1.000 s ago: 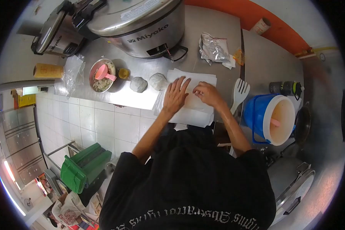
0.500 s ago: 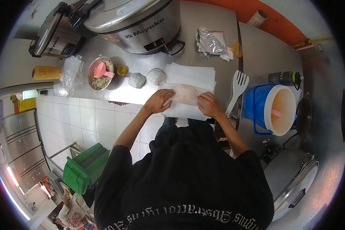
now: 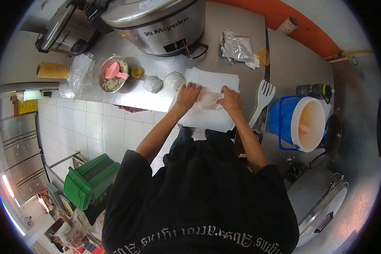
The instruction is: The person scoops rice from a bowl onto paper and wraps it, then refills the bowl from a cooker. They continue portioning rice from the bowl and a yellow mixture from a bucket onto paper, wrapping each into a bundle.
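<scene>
A partly wrapped bundle [image 3: 208, 100] lies on white paper sheets [image 3: 213, 118] at the steel table's edge, its contents showing pale through the paper. My left hand [image 3: 188, 96] has its fingers closed on the bundle's paper at the left side. On the right side my right hand [image 3: 230, 100] pinches the same paper. Two round wrapped balls, one [image 3: 153, 84] and another [image 3: 174, 81], sit just left of the sheets. Further left are a small yellow cup [image 3: 136, 72] and a metal bowl [image 3: 101, 78] of rice-like food with a pink scoop [image 3: 114, 71].
Rice cookers [image 3: 169, 29] stand at the back. A foil pouch [image 3: 236, 46] lies behind the sheets. To the right are a white slotted spatula [image 3: 263, 100], a blue bucket [image 3: 283, 116] and a large pot [image 3: 319, 203]. A green bin [image 3: 78, 186] and a person [image 3: 72, 230] are at lower left.
Both my hands have moved away from my body, over the sheets, with the wrapping paper drawn up around the bundle. The view has shifted slightly.
</scene>
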{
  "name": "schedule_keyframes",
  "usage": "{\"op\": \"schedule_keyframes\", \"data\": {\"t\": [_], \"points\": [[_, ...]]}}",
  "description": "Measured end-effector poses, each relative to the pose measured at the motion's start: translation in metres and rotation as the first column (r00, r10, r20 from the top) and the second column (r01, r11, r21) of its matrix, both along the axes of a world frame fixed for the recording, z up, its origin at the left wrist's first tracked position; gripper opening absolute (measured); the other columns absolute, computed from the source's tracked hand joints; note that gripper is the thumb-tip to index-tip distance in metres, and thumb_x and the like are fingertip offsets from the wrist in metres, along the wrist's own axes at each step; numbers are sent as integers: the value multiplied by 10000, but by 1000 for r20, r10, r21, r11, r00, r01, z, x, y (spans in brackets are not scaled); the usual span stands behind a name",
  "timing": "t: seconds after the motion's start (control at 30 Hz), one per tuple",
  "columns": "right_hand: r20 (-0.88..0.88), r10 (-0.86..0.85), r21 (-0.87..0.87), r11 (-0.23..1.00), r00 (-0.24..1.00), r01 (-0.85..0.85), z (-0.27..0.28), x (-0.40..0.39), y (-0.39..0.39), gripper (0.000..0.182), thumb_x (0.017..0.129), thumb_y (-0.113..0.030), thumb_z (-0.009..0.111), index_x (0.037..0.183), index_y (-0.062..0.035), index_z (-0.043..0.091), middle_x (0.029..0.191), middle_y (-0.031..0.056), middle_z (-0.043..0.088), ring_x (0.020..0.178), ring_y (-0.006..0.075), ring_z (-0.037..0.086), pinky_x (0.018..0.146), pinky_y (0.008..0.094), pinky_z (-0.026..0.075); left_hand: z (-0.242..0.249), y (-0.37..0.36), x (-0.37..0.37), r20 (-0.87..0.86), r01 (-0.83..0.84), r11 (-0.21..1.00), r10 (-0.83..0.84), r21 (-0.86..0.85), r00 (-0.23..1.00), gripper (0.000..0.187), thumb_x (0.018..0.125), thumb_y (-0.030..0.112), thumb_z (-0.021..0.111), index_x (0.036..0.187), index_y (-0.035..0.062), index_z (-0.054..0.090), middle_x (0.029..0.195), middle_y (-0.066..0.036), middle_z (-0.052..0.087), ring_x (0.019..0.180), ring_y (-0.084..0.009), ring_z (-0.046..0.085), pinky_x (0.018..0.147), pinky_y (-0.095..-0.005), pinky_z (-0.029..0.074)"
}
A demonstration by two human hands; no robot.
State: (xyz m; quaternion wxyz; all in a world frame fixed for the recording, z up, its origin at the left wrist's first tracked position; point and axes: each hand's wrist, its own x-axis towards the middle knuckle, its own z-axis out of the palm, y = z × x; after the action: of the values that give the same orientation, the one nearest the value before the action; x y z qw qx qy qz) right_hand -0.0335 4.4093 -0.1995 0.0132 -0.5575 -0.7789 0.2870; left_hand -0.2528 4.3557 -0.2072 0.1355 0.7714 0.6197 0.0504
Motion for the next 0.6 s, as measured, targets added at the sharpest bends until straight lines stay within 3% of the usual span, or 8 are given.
{"op": "schedule_keyframes", "data": {"t": [0.07,0.17,0.27,0.37,0.43,0.47,0.53,0.6], "points": [[-29,59,90,994,998,-56,-7,-1,-3,140,799,-101,712,899,-31,643,943,189,664,908,385,656,808,511,509,-16,5,-2,-106,205,904,-178,374,978,363,762,60,707,1106,61,590,877,-149,685,802,-323,698,691,-409,553],[-69,109,196,976,992,-93,-20,-1,-13,146,795,-105,688,897,-30,616,914,172,628,899,382,638,787,500,520,-40,-5,0,-19,127,968,-126,219,992,467,749,30,700,1189,60,547,909,-146,674,841,-313,690,689,-398,552],[-82,112,198,976,990,-94,-42,-2,-39,144,801,-97,663,907,-17,606,914,153,598,938,361,617,784,471,527,-7,-14,18,27,-131,977,138,-171,990,469,750,6,671,1200,56,547,935,-161,670,917,-283,670,755,-381,539],[-157,134,254,963,979,-91,-42,4,-65,200,816,-65,642,1000,13,637,938,156,586,972,338,604,792,454,522,-14,-24,22,126,-141,969,168,-203,978,666,731,63,691,1361,90,475,954,-172,653,902,-323,655,781,-462,528],[-277,128,225,972,952,-65,-27,7,-74,307,823,-63,630,1111,41,649,938,165,573,981,335,594,811,454,517,16,-25,28,60,-60,983,71,-174,996,723,712,189,744,1382,127,480,952,-186,653,890,-346,655,785,-464,520],[-258,139,233,969,956,-78,-26,7,-79,343,841,-72,623,1162,49,634,951,170,575,990,334,595,825,448,514,26,-27,32,26,-17,986,22,-166,999,755,703,251,771,1393,146,482,951,-192,652,884,-358,655,787,-465,516],[-215,162,259,960,963,-104,-24,6,-83,416,877,-91,608,1262,66,606,977,182,580,1009,331,596,853,434,509,8,-26,43,8,-7,992,8,-123,1000,759,681,357,790,1362,166,514,963,-201,646,889,-368,649,807,-457,503],[-376,-9,196,977,926,89,-32,6,-81,419,935,-176,582,1282,58,604,1002,195,604,998,328,608,886,411,500,14,-21,43,9,-4,994,5,-113,1000,728,692,466,780,1312,158,554,985,-203,628,905,-361,637,832,-436,481]]}}
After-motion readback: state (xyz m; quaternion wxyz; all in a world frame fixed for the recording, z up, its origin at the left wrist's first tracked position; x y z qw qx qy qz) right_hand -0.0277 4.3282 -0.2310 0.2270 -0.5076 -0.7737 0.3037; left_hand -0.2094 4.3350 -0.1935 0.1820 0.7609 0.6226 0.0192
